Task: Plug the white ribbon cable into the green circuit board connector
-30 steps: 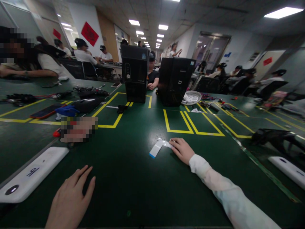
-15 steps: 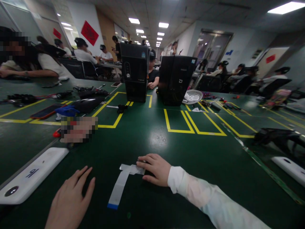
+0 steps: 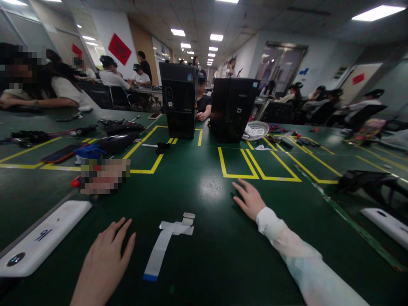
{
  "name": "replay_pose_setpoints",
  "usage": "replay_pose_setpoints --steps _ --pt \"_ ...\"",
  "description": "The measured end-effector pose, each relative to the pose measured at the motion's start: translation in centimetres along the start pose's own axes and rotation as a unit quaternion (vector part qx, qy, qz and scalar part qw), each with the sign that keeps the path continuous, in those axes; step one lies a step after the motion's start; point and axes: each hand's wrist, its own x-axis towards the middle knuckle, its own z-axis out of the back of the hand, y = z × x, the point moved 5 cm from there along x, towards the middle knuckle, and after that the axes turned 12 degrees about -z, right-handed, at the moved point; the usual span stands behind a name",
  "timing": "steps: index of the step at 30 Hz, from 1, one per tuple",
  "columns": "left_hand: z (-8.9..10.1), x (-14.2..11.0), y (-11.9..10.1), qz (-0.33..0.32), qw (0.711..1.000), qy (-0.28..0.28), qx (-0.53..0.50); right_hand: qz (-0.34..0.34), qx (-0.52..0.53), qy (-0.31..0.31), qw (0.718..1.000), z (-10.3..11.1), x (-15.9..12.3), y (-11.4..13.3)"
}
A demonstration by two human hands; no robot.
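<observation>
A flat ribbon cable, whitish with a blue end, lies on the green table in front of me. Its far part bends to the right and ends in a small connector. To the left of the cable is my left hand, fingers stretched out and holding nothing. My right hand is well to the right of the connector, near the yellow tape lines, with its fingers apart and nothing in them. A white sleeve covers the right wrist and forearm.
Two black computer towers stand upright at the table's far side, a person between them. A long white device lies at the left, another white device at the right. A white basket sits beside the right tower. Cables and tools lie back left.
My right hand has left the ribbon cable's connector end and moved right and away from me, uncovering the connector. My left hand has shifted slightly right. The cable lies in the same place.
</observation>
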Motion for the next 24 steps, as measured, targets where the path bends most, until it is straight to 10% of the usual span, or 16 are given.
replay_pose_setpoints --steps 5,9,24 --pt "-0.5 1.6 -0.4 -0.013 1.000 0.006 -0.010 -0.335 -0.140 -0.065 0.930 3.6 -2.2 -14.1" --pt "-0.7 1.8 -0.5 -0.005 1.000 0.021 -0.016 -0.513 -0.170 -0.071 0.838 6.8 -6.4 -20.3" --pt "-1.6 1.5 0.5 -0.011 0.999 0.032 -0.011 -0.514 -0.183 0.033 0.837 7.1 -8.7 -23.1"
